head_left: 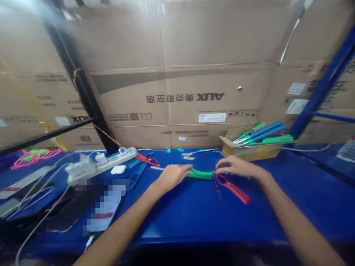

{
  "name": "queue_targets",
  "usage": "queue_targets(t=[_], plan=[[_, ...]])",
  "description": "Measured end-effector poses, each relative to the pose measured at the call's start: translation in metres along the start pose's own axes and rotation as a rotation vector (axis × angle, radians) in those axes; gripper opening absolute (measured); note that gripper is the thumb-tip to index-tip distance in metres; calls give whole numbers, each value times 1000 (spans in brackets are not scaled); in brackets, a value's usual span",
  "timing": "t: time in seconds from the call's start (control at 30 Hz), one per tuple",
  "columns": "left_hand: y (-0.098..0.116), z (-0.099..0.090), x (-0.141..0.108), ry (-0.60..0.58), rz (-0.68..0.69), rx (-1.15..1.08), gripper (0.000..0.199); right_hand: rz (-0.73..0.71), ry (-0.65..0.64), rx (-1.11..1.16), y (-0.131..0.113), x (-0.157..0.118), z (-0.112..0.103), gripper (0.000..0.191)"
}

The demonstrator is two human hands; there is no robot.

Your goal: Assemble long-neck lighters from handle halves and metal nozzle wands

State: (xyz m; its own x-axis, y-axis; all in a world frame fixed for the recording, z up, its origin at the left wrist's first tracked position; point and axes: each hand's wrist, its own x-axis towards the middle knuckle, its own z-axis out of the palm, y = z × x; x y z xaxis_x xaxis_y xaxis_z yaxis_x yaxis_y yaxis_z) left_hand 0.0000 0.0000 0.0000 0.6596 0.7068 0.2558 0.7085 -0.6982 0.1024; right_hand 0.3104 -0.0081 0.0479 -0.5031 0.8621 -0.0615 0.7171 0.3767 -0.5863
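Note:
My left hand (pixel 173 175) is closed around a green long-necked lighter (pixel 202 174), which lies sideways just above or on the blue table. Its thin pale tube (pixel 157 168) sticks out to the left of my fingers. At the lighter's right end, my right hand (pixel 235 166) has its thumb and fingers bent together in a pinch; what is between the fingertips is too small to make out. Just below those fingertips lies a red lighter casing (pixel 235 192) with a trigger loop. Beside it is a small clear piece with a thin red part (pixel 218 191).
A cardboard box (pixel 249 151) of blue and green lighters stands at the back right. Small metal parts (pixel 189 155) lie at the back. Blue (pixel 138 171) and red casings (pixel 146 159), a white earbud case (pixel 118 169), a power strip (pixel 111 162) and a phone (pixel 107 207) are left.

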Motion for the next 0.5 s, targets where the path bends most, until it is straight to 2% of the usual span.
queue_targets(t=[0.13, 0.3, 0.4, 0.5], plan=[[2, 0, 2, -11, 43, -4, 32, 213, -43, 70, 35, -26, -26, 51], [0, -2, 1, -28, 6, 60, 33, 502, -90, 92, 76, -58, -47, 38], [-3, 0, 1, -54, 6, 82, 32, 556, -35, 72, 89, -74, -53, 34], [-6, 3, 1, -66, -2, 45, 31, 527, 79, 3, 94, -85, -55, 31]])
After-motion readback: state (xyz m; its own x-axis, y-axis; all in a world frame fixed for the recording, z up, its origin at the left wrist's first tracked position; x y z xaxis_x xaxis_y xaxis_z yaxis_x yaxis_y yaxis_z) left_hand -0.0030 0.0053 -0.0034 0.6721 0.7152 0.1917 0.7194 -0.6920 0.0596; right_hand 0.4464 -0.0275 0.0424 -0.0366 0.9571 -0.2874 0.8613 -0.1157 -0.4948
